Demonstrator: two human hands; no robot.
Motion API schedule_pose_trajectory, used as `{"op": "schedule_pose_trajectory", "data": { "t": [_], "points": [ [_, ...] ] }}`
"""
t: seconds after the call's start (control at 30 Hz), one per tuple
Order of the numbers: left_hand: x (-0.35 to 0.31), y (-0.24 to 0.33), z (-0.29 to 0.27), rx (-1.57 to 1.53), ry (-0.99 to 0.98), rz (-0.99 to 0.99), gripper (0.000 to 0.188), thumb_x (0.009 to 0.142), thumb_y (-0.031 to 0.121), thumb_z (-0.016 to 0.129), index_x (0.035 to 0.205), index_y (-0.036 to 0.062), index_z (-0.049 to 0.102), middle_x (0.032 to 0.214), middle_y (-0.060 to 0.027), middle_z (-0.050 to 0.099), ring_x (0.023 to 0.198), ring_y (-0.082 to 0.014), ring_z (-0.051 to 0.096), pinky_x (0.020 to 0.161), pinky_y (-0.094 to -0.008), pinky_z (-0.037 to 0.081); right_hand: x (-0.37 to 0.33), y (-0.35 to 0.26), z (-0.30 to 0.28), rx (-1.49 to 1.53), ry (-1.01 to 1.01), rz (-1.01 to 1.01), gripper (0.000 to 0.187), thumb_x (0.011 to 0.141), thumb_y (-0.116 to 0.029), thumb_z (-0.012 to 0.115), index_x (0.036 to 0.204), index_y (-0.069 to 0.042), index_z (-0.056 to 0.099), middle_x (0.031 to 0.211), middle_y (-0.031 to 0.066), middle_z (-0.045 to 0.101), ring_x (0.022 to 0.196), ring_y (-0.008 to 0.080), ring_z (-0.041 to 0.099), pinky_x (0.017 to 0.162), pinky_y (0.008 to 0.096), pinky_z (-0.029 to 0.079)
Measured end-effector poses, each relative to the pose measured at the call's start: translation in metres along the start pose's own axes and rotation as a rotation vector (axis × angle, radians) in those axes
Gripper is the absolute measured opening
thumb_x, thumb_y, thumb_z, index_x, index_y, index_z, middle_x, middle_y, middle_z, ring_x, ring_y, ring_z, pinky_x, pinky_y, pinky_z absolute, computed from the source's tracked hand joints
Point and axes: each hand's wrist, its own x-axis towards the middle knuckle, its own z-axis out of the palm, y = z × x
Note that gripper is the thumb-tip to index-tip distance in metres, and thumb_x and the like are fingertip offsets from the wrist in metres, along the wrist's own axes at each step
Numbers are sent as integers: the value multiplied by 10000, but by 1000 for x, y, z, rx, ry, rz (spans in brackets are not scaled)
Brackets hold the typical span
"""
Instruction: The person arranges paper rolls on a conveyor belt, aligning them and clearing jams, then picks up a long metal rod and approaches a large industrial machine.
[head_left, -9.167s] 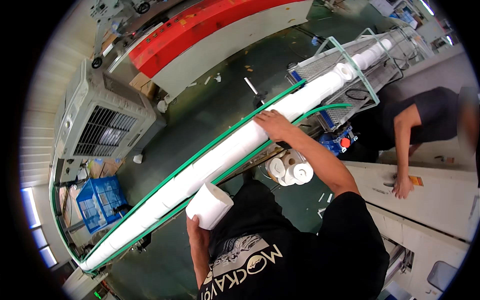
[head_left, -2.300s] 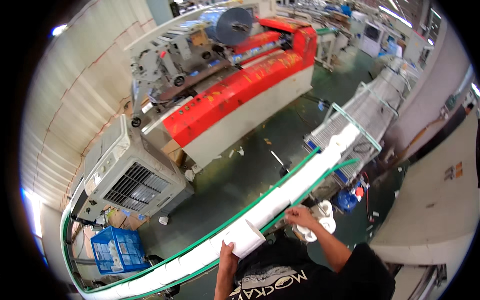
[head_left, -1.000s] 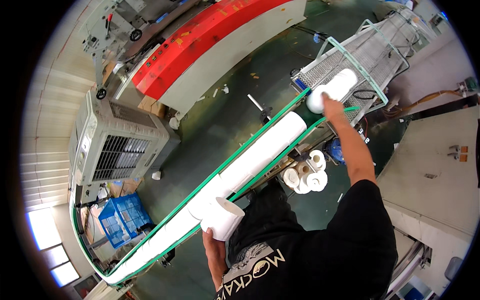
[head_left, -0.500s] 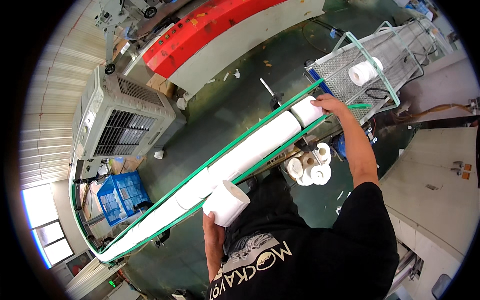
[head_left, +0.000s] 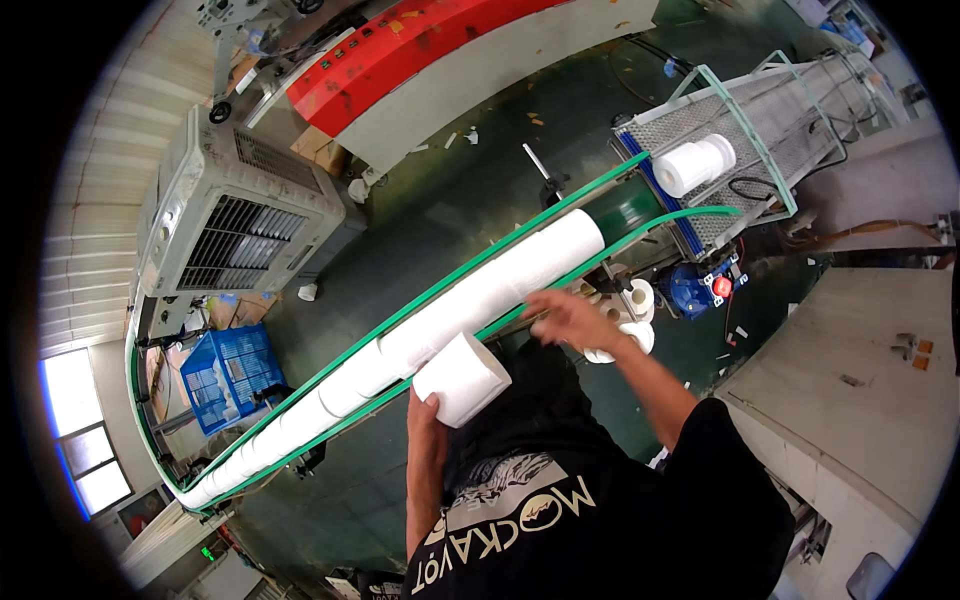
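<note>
My left hand is closed round a white paper roll, tilted just on my side of the conveyor's near green rail. A close row of white paper rolls lies end to end between the two green rails. My right hand is apart from the row, on the near side of the rail. It is somewhat blurred, with its fingers stretched out and nothing visible in them. At the upper right, more white roll lies at the end of the mesh conveyor, where it meets the green belt.
Several loose rolls stand below the rail, partly behind my right forearm. A blue motor sits under the conveyor's right end. Left are a blue crate and a large air cooler. A red-topped machine stands beyond.
My right hand has let go of the roll at the row's right end and drawn back left toward me. That roll now adjoins the row. The mesh-conveyor roll has come nearer the belt.
</note>
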Motion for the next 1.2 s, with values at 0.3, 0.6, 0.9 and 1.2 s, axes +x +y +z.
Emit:
{"op": "schedule_pose_trajectory", "data": {
  "t": [0.3, 0.6, 0.9, 1.2],
  "points": [
    [10, 4, 14, 184, -21, 65, 1004, 828, 435, 736, 1542, -37, 211, 1450, -225, 444, 1344, -320, 457, 1126, -430, 359, -21, -40, 63, -220, -105, 51, 812, 799, -198, 851, 1458, -7, 418, 1230, 108, 640, 730, 85, 566, 658, 259, 493],
    [18, -17, 12, 329, -200, 131, 1032, 882, 487, 718, 1580, 1, 133, 1551, -241, 316, 1413, -340, 382, 1116, -437, 381, -26, -37, 57, 57, -55, 115, 849, 771, -55, 829, 1479, 43, 370, 1201, 161, 656, 1091, 212, 637, 886, 333, 540],
    [7, -18, -19, 475, -111, -133, 651, 1017, 402, 560, 1506, 12, 383, 1432, -218, 512, 1282, -328, 552, 994, -435, 509, -48, -108, -153, -293, 713, -23, 568, 839, -138, 757, 1349, -3, 545, 943, 4, 668, 569, 21, 421, 457, 188, 303],
    [0, -131, -148, 454, 304, -335, 478, 974, 326, 655, 1311, -6, 586, 1104, -98, 685, 902, -158, 656, 704, -266, 526, 19, -80, -194, -186, 548, 90, 434, 876, -128, 737, 1265, 0, 593, 896, -16, 632, 531, 22, 398, 424, 196, 256]
  ]
}}
